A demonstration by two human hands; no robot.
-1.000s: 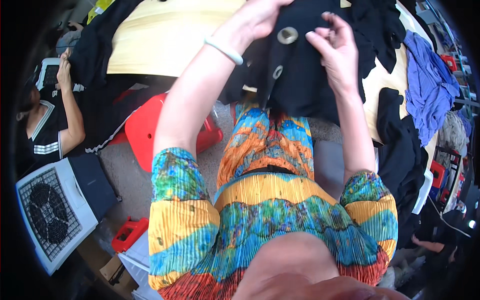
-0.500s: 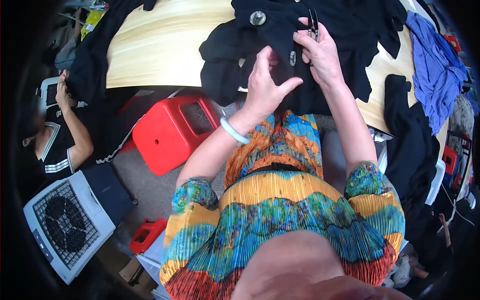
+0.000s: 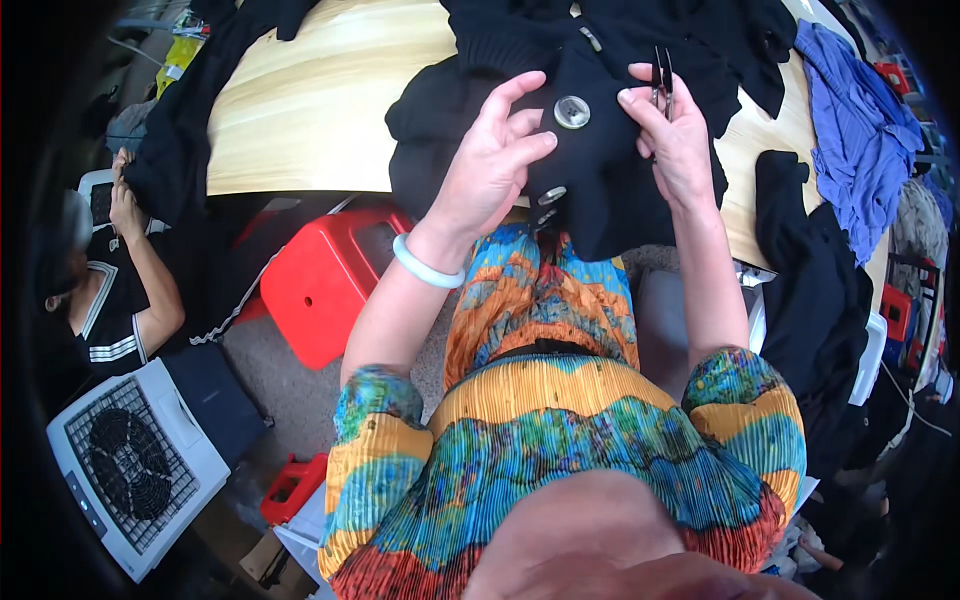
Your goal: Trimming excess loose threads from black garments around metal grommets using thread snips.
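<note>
A black knitted garment [image 3: 610, 170] hangs over the near edge of the table with several large grey buttons down it. One round button [image 3: 572, 112] faces up between my hands; another button [image 3: 551, 195] stands on edge lower down. My left hand [image 3: 490, 155] hovers over the garment's left part, holding nothing, with its fingers apart and the index finger stretched out. Small thread snips [image 3: 662, 82] are held upright in my right hand [image 3: 680, 145], blades pointing away from me. That hand is over the garment's right part; whether its fingertips also pinch cloth is hard to tell.
The pale wood table [image 3: 310, 100] carries more black garments and a blue-purple cloth [image 3: 860, 140] at right. Below stand a red stool [image 3: 320, 290] and a white fan unit [image 3: 140, 450]. Another person's arm [image 3: 150, 270] is at the left.
My left hand has moved left and slightly up, away from the right hand. The right hand, still with the snips, has shifted right and a little nearer. The garment and its buttons have moved.
</note>
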